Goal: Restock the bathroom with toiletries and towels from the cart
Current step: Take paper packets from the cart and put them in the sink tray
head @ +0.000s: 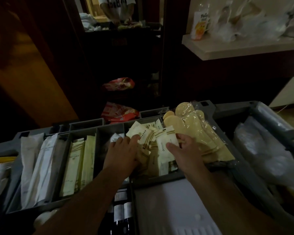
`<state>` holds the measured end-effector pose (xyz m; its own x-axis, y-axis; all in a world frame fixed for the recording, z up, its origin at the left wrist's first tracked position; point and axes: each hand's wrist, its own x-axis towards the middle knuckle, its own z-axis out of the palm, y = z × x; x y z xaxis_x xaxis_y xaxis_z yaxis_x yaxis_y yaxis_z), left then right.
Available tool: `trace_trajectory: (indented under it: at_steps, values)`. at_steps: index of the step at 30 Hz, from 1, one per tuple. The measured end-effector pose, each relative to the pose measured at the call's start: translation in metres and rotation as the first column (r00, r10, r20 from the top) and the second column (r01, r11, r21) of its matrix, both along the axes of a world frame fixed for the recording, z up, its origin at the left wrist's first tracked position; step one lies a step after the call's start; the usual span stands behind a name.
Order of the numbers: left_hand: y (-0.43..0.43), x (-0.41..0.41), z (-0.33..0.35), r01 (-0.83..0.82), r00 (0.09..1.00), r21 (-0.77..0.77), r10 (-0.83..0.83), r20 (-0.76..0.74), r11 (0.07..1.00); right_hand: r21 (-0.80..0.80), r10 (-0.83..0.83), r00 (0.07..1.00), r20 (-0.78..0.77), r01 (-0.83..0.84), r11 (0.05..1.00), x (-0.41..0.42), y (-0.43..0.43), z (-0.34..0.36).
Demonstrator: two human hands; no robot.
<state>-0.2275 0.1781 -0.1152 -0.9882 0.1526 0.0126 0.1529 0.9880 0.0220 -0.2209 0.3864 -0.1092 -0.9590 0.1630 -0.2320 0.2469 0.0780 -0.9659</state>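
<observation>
A grey cart tray point(81, 126) with several compartments lies below me. One compartment holds a heap of small cream toiletry sachets point(143, 134) with gold stripes. My left hand point(124, 153) lies on that heap, fingers spread flat over the sachets. My right hand point(183, 155) pinches one cream sachet point(166, 148) between thumb and fingers at the heap's right side. Wrapped yellow slippers point(193, 128) lie stacked just right of that hand.
Long white and cream packets point(41, 165) fill the tray's left compartments. Dark bottles point(122, 211) stand below the tray's front edge, beside a white sheet point(173, 206). Red snack bags point(119, 112) lie behind the cart. A pale counter point(244, 48) with plastic bags is at upper right.
</observation>
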Motion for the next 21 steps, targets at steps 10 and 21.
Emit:
trace_trajectory:
  at_steps: [10, 21]
  values:
    - [-0.007, 0.014, 0.012, 0.249, 0.962, -0.167, -0.263, -0.069, 0.954, 0.073, -0.096, 0.995, -0.031, 0.098, 0.992, 0.031, 0.002, 0.017]
    - [-0.055, 0.046, 0.066, -0.284, 0.952, 0.941, 0.17, 0.254, 0.182, 0.038, -0.106, 0.99, -0.089, 0.11, 0.993, 0.068, -0.019, 0.058]
